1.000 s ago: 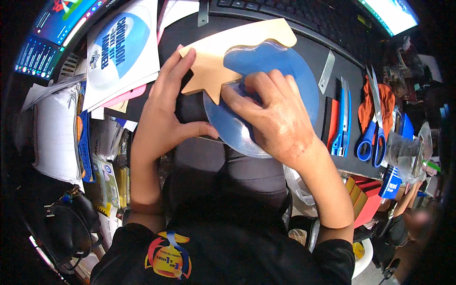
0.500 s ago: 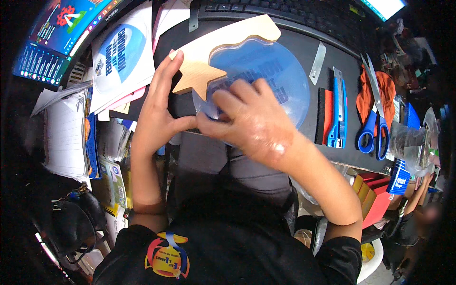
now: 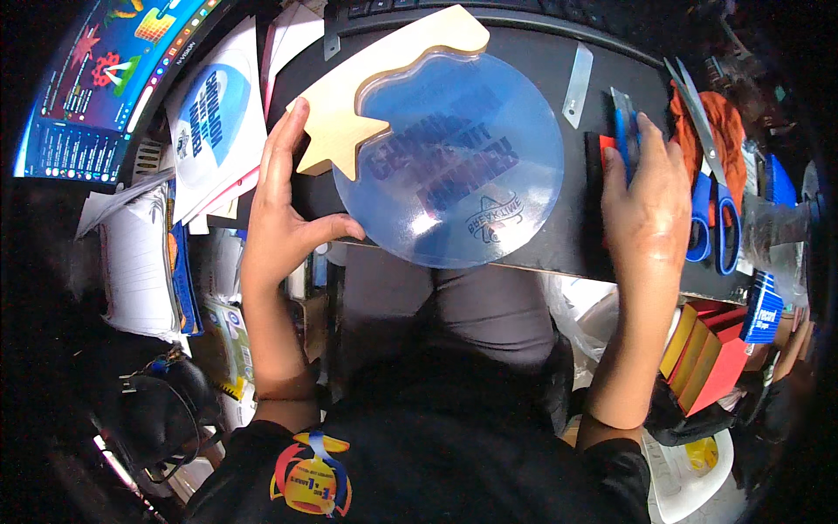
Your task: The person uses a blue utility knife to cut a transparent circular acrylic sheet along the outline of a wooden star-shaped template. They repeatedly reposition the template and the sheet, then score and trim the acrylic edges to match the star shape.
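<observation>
A pale wooden shooting-star piece [image 3: 347,131], its tail running up to the right, lies against a round clear disc [image 3: 524,175] with dark lettering and a bluish sheen. The disc's near edge reaches over the table edge. My left hand [image 3: 284,196] rests at their left side, fingertips by the star and thumb at the disc's rim. Over at the right, my right hand [image 3: 650,196] has its thumb and fingers around a blue utility knife [image 3: 623,122], whose handle is mostly covered by the hand. A red strip [image 3: 606,141] shows just beside the thumb.
Blue-handled scissors [image 3: 726,227] lie right of my right hand, partly on an orange cloth [image 3: 738,131]. A loose metal blade [image 3: 578,86] sits beyond the disc. Printed sheets [image 3: 214,122] and a monitor [image 3: 105,87] stand left; a keyboard [image 3: 384,7] lies at the back.
My right hand has left the disc and moved right onto the utility knife, uncovering the disc's lettering. My left hand stays by the star. The view has shifted a little.
</observation>
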A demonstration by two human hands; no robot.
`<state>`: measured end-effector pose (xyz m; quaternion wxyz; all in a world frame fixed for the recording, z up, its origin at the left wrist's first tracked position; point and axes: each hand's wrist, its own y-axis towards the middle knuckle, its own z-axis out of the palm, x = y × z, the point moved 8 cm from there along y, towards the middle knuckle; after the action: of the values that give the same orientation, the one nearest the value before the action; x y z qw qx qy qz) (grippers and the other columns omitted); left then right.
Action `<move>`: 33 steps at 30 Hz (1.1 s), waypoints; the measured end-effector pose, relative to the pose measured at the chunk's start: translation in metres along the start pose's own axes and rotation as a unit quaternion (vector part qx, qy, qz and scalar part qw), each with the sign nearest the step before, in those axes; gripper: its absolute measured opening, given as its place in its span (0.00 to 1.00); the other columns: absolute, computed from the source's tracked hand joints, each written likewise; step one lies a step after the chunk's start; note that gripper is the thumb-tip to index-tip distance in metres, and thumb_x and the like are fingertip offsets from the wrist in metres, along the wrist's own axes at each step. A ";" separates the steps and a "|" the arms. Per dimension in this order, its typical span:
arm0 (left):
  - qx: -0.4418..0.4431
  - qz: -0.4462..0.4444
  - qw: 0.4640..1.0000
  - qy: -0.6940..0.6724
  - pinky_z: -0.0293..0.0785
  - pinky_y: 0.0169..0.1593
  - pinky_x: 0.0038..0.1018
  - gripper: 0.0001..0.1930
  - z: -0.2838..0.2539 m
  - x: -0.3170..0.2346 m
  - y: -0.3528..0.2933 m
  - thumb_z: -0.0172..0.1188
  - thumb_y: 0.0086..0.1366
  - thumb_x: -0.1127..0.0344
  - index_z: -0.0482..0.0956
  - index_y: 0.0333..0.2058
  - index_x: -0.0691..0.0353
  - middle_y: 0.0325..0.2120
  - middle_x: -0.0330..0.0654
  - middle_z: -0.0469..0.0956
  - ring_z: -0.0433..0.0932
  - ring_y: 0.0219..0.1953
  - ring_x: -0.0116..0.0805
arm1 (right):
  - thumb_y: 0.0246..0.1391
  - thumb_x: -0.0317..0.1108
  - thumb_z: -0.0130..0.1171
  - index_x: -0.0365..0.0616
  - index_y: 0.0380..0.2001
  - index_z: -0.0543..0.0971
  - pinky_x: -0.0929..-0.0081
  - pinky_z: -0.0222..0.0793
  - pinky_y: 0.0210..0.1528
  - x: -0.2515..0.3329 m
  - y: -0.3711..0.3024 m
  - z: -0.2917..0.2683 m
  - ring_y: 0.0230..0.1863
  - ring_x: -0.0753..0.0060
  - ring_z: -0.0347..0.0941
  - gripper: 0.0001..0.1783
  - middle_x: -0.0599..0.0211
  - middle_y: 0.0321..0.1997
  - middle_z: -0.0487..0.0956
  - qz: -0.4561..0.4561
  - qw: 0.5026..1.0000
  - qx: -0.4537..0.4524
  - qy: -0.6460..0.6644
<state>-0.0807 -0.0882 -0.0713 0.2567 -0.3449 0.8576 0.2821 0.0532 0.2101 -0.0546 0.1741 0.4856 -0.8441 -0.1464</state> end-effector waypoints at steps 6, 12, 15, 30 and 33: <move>0.003 0.000 1.000 0.000 0.57 0.70 0.41 0.68 0.001 0.002 0.000 0.81 0.27 0.49 0.55 0.69 0.65 0.68 0.52 0.57 0.59 0.69 0.48 | 0.53 0.29 0.62 0.35 0.52 0.74 0.63 0.72 0.44 0.010 0.000 -0.024 0.42 0.51 0.77 0.23 0.46 0.44 0.79 0.063 0.944 0.030 0.324; 0.006 -0.020 0.999 -0.028 0.55 0.71 0.41 0.69 0.002 0.003 0.001 0.81 0.28 0.47 0.54 0.69 0.67 0.69 0.52 0.56 0.59 0.69 0.47 | 0.59 0.25 0.55 0.35 0.56 0.70 0.67 0.75 0.35 0.112 -0.028 -0.003 0.34 0.60 0.79 0.21 0.51 0.44 0.78 -0.077 0.780 0.182 0.593; 0.008 -0.019 0.999 -0.027 0.55 0.70 0.40 0.69 0.003 0.003 0.000 0.81 0.28 0.48 0.54 0.69 0.66 0.69 0.51 0.56 0.60 0.69 0.46 | 0.56 0.22 0.50 0.34 0.52 0.72 0.59 0.69 0.56 0.131 -0.028 -0.005 0.53 0.38 0.73 0.19 0.46 0.50 0.77 -0.132 0.743 0.157 0.637; 0.003 -0.022 0.999 -0.046 0.57 0.70 0.39 0.69 0.003 0.006 0.000 0.82 0.27 0.48 0.54 0.69 0.65 0.69 0.51 0.56 0.61 0.68 0.46 | 0.54 0.22 0.51 0.31 0.48 0.74 0.59 0.72 0.50 0.138 -0.030 -0.008 0.47 0.40 0.76 0.16 0.45 0.47 0.78 -0.182 0.794 0.159 0.558; 0.002 -0.026 0.998 -0.052 0.56 0.70 0.40 0.68 0.003 0.006 0.000 0.82 0.27 0.48 0.54 0.69 0.65 0.69 0.51 0.56 0.61 0.68 0.46 | 0.52 0.22 0.52 0.30 0.42 0.75 0.58 0.72 0.48 0.142 -0.032 -0.011 0.44 0.41 0.76 0.13 0.46 0.45 0.77 -0.233 0.814 0.151 0.511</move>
<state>-0.0838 -0.0890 -0.0780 0.3093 -0.3515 0.8343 0.2912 0.0163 0.0703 -0.0369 0.4653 0.6930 -0.5067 0.2155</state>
